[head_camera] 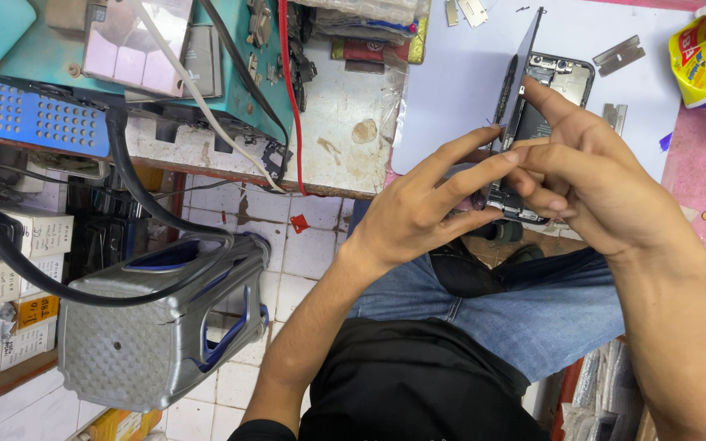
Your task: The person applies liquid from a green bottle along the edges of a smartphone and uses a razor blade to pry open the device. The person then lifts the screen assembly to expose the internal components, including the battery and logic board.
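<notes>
Over the opened phone point(542, 98), both hands' fingers point(467, 175)

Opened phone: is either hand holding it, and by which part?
Both hands, left hand and right hand, meet at the opened phone, fingertips at its lower end; exact grip is hidden.

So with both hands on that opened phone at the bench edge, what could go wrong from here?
1. The opened phone lies near the edge of the white mat; a push from the left hand or right hand might slide it off.
2. Its screen panel stands open on edge, so a knock could strain whatever joins it.
3. Loose razor blades lie close by and could nick a finger.
</notes>
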